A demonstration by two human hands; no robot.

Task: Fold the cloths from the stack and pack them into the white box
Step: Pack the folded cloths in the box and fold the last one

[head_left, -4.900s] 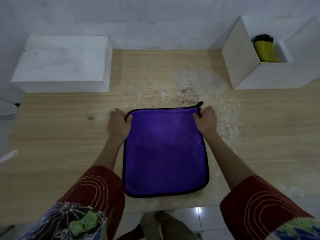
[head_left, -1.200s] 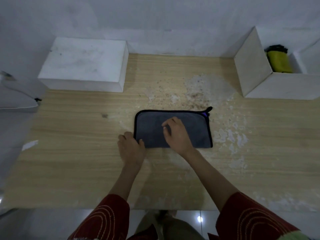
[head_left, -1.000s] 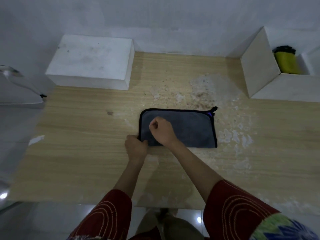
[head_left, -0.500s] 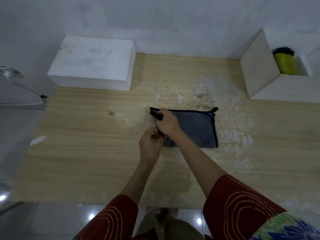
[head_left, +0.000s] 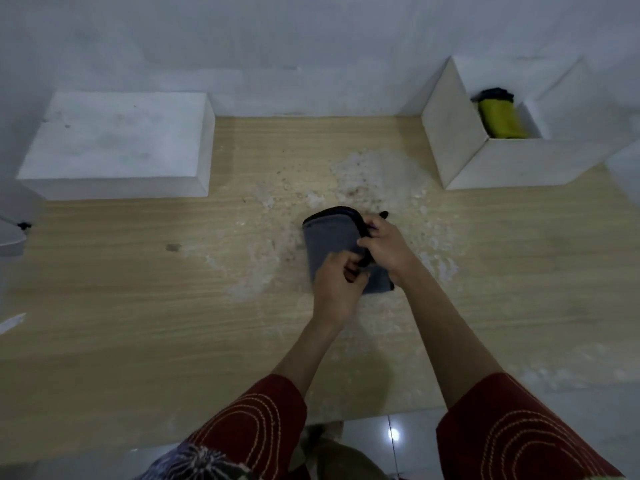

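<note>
The grey cloth (head_left: 329, 237), edged in black trim, lies near the middle of the wooden table (head_left: 138, 306) on a worn, whitish patch, with its left half lifted and curling over toward the right. The right hand (head_left: 384, 247) has its fingers curled round the trimmed edge at the far side, and the left hand (head_left: 337, 282) pinches the same edge nearer the body. Gripping at two spots along one edge probably lets the flap travel evenly, so the corners meet squarely when it lands. The cloth is worked on open table, in front of the body, likely for a flat surface to crease against. The open white box (head_left: 453, 133) stands at the back right within the right arm's reach, a folded yellow cloth (head_left: 502, 119) standing upright inside it.
</note>
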